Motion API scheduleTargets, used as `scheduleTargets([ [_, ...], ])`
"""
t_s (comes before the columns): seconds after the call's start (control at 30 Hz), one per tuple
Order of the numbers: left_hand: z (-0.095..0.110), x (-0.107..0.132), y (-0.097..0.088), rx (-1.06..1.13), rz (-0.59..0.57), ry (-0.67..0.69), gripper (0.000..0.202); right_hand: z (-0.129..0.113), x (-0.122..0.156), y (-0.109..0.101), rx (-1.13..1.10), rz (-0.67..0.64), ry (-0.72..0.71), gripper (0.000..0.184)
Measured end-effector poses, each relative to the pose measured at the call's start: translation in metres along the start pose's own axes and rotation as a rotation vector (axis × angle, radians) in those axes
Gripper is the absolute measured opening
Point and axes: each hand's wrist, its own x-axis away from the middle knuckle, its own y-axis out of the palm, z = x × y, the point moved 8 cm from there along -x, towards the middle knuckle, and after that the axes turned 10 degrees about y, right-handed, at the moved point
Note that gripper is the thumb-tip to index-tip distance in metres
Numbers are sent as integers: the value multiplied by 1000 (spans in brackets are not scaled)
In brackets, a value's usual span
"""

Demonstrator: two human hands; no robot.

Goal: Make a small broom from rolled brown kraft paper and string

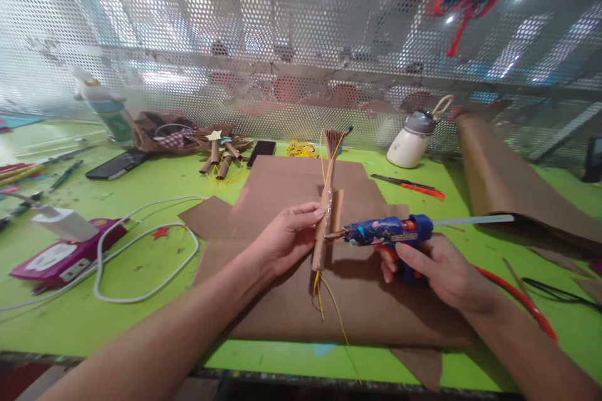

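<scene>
My left hand (pixel 286 235) pinches a rolled brown paper tube (pixel 326 225) with a fanned top and yellow strings trailing from its lower end. My right hand (pixel 435 269) grips a blue hot glue gun (pixel 388 230), whose nozzle touches the tube's right side. A clear glue stick (pixel 473 220) juts from the gun's back. Both hands hover over flat brown paper sheets (pixel 282 301) on the green table (pixel 84 307).
A white cable (pixel 141 244) loops at left beside a pink device (pixel 61 257). Finished paper rolls (pixel 221 156), two phones, a white bottle (pixel 414 138), red-handled tools (pixel 409 186), a big brown paper roll (pixel 508 182) and a red cord (pixel 517 301) lie around. Perforated metal screen behind.
</scene>
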Motion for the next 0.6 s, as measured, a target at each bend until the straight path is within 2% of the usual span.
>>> scheduleTargets([
  [0.3, 0, -1, -2, -10, 25, 14, 15, 3, -1, -5, 37, 29, -43, 26],
  [0.6, -1, 1, 0, -18, -2, -3, 13, -3, -1, -7, 34, 70, -29, 27],
])
